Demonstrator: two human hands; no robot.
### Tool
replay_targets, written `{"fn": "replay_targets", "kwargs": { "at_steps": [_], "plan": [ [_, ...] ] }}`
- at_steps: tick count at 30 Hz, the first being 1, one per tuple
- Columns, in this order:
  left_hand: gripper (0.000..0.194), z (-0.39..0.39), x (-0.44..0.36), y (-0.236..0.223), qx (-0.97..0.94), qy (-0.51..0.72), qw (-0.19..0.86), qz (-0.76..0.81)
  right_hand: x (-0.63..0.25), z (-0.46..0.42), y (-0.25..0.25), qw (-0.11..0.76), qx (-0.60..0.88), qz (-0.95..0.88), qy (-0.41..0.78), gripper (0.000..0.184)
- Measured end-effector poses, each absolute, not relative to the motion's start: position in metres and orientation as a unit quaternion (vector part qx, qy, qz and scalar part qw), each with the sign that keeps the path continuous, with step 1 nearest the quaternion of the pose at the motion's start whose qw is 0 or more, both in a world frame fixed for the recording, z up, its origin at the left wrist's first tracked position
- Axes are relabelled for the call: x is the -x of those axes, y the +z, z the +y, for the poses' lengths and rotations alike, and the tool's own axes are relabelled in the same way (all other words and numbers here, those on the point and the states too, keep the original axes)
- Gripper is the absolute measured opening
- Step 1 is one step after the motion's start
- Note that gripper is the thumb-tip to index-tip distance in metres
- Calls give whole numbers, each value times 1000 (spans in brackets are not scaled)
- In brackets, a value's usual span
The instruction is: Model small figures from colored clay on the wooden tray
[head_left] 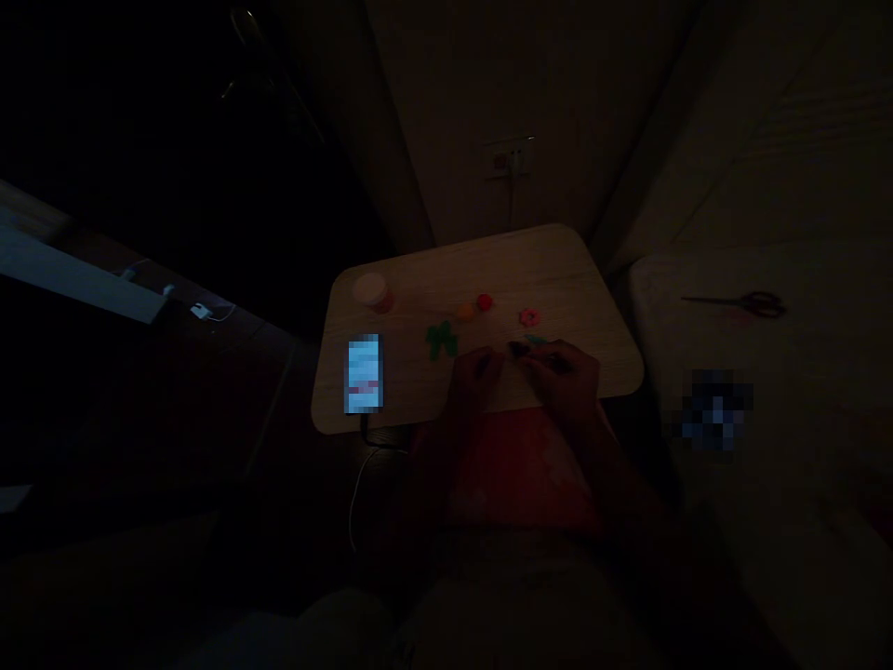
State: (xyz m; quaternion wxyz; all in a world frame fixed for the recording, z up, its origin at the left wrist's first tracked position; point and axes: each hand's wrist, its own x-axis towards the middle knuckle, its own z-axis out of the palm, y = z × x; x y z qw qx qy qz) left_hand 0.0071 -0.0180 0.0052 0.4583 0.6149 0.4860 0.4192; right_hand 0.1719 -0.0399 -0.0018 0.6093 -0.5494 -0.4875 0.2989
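The room is very dark. Both hands rest at the near edge of a small wooden table (558, 270). My left hand (474, 377) is curled, fingers closed, with its contents hidden. My right hand (565, 372) pinches a small green piece (536, 341) with closed fingers. Just beyond the hands lie a green leaf-like clay shape (442, 340), an orange ball (465, 312), a red ball (484, 301) and a pink flower shape (529, 317).
A lit phone (364, 373) lies at the table's left front with a cable hanging down. A small pink-lidded tub (372, 292) stands at the back left. Scissors (739, 303) lie on the pale bed to the right. A wall socket (511, 160) is behind the table.
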Motion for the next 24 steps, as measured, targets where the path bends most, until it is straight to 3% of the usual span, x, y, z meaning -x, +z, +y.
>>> {"fn": "replay_targets", "kwargs": {
  "at_steps": [12, 19, 24],
  "plan": [
    [42, -18, -8, 5, -601, 415, 468, 498, -171, -41, -1, 598, 551, -475, 337, 20],
    [42, -17, -7, 3, -615, 417, 455, 490, -174, -39, 1, 594, 528, -546, 266, 25],
    [42, -17, -7, 3, -613, 416, 455, 493, -178, -38, 3, 607, 480, -564, 288, 27]
  ]
}}
